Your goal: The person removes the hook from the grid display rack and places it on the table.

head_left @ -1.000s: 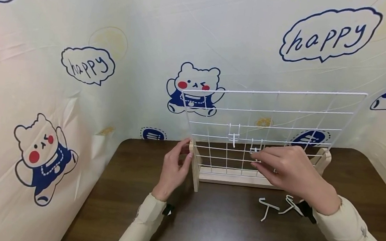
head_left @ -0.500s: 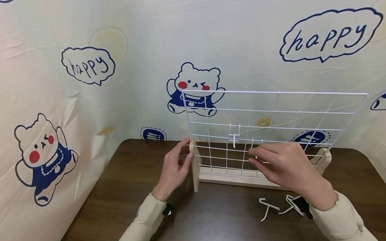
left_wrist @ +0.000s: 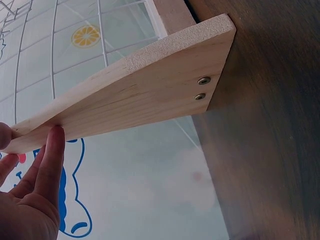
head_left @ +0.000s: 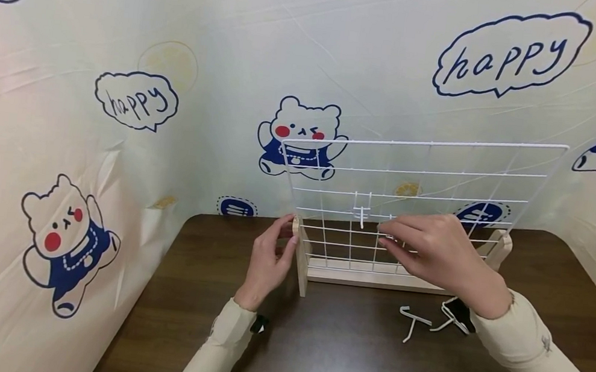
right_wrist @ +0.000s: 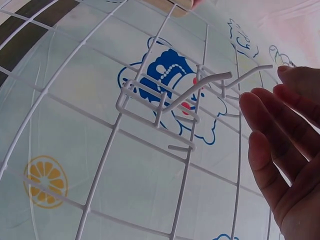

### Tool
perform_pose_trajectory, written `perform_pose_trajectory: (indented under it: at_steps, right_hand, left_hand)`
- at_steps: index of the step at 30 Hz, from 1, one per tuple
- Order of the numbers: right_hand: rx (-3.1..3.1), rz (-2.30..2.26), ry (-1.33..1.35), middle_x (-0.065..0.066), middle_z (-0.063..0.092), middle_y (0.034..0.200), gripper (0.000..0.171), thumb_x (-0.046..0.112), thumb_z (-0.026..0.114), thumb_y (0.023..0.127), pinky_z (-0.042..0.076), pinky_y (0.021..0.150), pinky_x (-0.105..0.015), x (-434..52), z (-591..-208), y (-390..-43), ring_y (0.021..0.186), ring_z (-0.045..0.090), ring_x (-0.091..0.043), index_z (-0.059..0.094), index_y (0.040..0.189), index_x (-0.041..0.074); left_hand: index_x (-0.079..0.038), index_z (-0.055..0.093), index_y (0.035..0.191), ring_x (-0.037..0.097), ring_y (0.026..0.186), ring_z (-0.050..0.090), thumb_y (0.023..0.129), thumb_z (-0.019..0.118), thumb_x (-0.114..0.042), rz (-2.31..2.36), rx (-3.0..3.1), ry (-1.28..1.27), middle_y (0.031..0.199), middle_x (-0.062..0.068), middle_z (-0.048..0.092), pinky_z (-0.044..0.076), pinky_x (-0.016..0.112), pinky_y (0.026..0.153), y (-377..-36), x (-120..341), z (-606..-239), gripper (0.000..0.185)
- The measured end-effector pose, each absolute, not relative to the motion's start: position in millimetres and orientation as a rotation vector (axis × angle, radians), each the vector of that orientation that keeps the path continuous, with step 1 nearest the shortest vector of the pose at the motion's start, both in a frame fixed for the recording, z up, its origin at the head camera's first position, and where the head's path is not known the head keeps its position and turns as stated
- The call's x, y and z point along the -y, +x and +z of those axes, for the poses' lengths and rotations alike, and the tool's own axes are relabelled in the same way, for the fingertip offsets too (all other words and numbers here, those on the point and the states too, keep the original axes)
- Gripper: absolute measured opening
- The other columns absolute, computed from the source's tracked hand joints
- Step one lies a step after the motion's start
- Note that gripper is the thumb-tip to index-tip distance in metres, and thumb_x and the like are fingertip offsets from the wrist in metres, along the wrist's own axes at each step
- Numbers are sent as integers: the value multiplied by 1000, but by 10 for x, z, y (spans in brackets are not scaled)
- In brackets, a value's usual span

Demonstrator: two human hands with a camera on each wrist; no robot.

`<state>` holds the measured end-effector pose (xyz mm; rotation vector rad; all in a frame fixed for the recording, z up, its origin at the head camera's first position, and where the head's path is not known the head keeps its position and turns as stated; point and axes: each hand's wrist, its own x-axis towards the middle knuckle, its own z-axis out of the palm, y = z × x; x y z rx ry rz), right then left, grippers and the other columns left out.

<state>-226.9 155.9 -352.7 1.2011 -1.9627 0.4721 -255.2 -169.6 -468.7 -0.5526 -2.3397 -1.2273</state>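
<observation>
A white wire grid rack (head_left: pixel 428 143) with wooden ends stands on the table. My left hand (head_left: pixel 271 255) holds the top of its left wooden side panel (left_wrist: pixel 140 95), fingertips against the wood. Two white wire hooks hang on the grid: an upper-left hook (head_left: pixel 362 213) and a lower-right hook (right_wrist: pixel 159 106). Before the lower-right hook is my right hand (head_left: pixel 438 249), thumb and fingers apart; it mostly hides that hook in the head view. In the right wrist view the fingers are clear of the lower-right hook, close by the other hook's prong tip.
Loose white hooks lie on the dark wooden table (head_left: pixel 325 346) in front of the rack: one hook (head_left: pixel 413 323) shows fully, another hook (head_left: pixel 449 320) sits partly behind the right wrist's black camera. A printed cloth (head_left: pixel 227 33) hangs behind and to the left.
My right hand has shifted slightly left along the grid and now covers most of the lower-right hook. My left hand and the rack stay where they were.
</observation>
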Motion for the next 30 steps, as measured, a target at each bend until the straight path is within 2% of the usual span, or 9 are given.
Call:
perform_pose_trajectory:
  at_steps: [11,16,24,30]
  right_hand:
    - [1968,476,1181,-2,79,83,47,38,43,111,47,45,-25,-1525,-3514,-2298,57,67,-10,79,99,9]
    - [1996,479,1182,-2,80,85,39,35,51,109,48,45,-25,-1528,-3506,-2323,59,69,-12,79,100,9]
    - [2000,481,1181,-4,81,89,34,33,54,108,51,47,-28,-1513,-3501,-2346,62,72,-13,79,102,9]
    - [2010,485,1178,-3,81,90,20,26,66,102,53,49,-28,-1485,-3507,-2351,64,72,-13,79,103,10]
  left_hand:
    - [-14,55,146,25,107,75,106,62,-23,-1222,2347,-562,130,9,71,65,27,73,-2562,1709,-4690,42]
    - [-14,55,146,26,107,75,105,62,-23,-1212,2347,-558,129,10,72,65,29,73,-2564,1705,-4682,43]
    - [-14,55,147,27,108,75,105,63,-23,-1235,2340,-542,129,10,71,67,42,73,-2549,1695,-4659,44]
    - [-16,55,146,29,106,75,104,64,-21,-1233,2332,-558,128,11,72,67,37,73,-2561,1696,-4680,43]
